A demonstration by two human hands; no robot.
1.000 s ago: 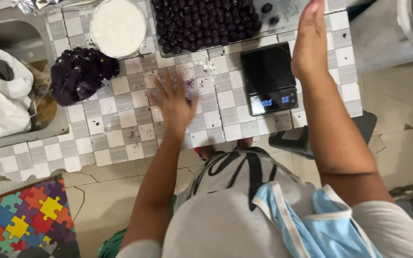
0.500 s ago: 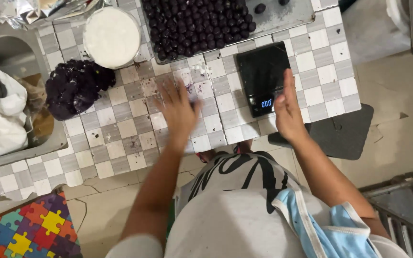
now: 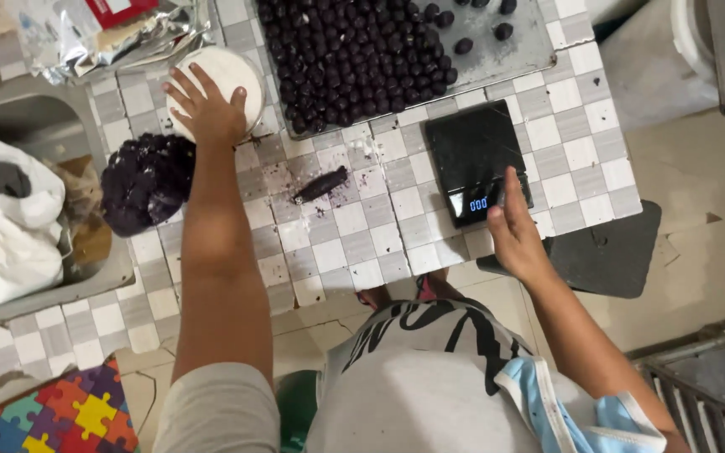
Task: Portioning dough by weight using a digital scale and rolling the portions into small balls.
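Note:
My left hand reaches across the tiled counter and rests with spread fingers on a round white container. My right hand hovers at the near edge of a black digital scale, fingers loose and holding nothing. A short dark rolled piece of dough lies on the tiles between the two hands. A large dark mound of dough sits left of my left forearm. A metal tray holds several rows of small dark balls.
A steel sink at the left holds white and grey cloths. Crumpled foil lies at the far left. A dark mat lies on the floor below the counter edge, a puzzle-pattern mat at bottom left.
My left hand moved from the middle of the counter up and left onto the white container, leaving the rolled dark piece on the tiles. My right hand came down to the scale's near edge.

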